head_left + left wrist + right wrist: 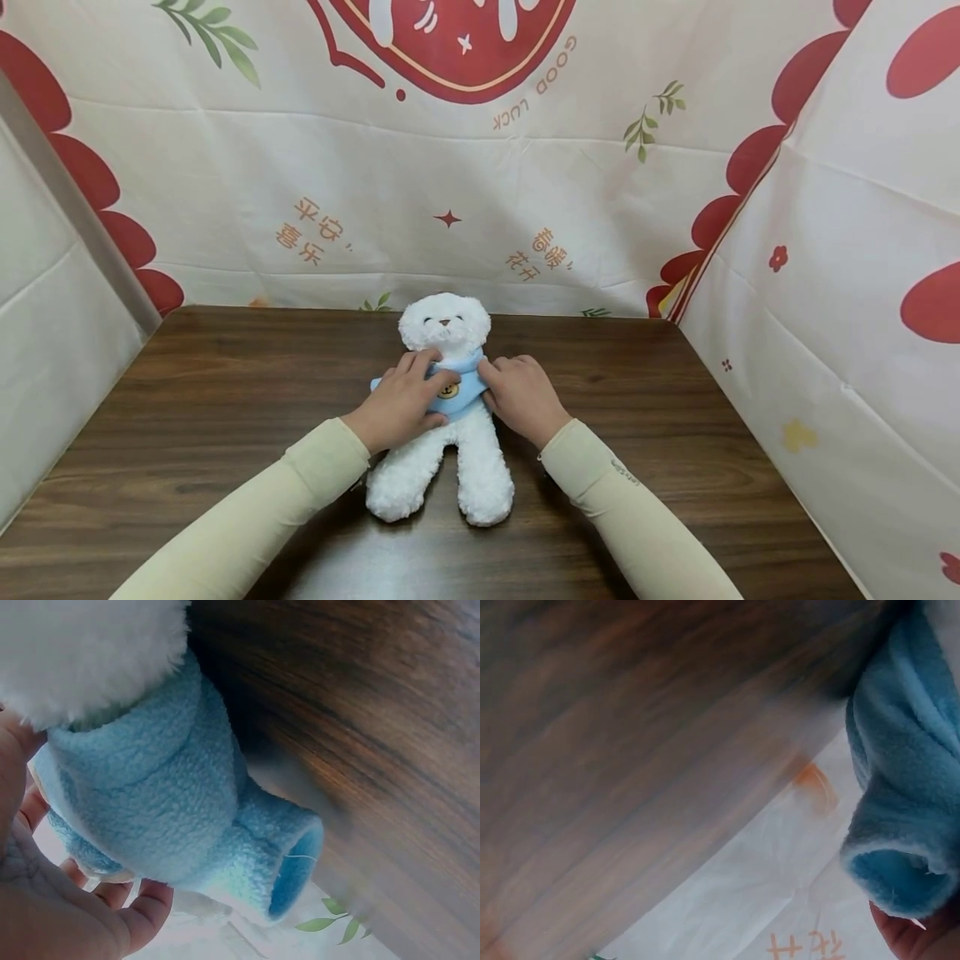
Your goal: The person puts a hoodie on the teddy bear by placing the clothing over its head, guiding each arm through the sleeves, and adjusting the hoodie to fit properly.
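A fluffy white teddy bear [483, 467] lies on its back, head toward the far edge, legs spread toward me. Its light blue sweater [468, 390] has a small bear-face patch on the chest, partly covered by fingers. My left hand [397, 398] lies across the sweater's left side, curved fingers gripping its front. With my right hand [527, 398] I pinch the sweater's right side. In the left wrist view one sleeve [274, 832] sticks out with a hollow cuff. The other sleeve [896, 825] also shows a hollow cuff, with fingertips just below it. The bear's arms are hidden.
The bear rests on a dark wood-grain table [225, 383]. A white printed cloth [435, 167] hangs behind the far edge, with red scallops and lettering. Another cloth panel [840, 317] borders the right side, and a pale one [60, 275] the left.
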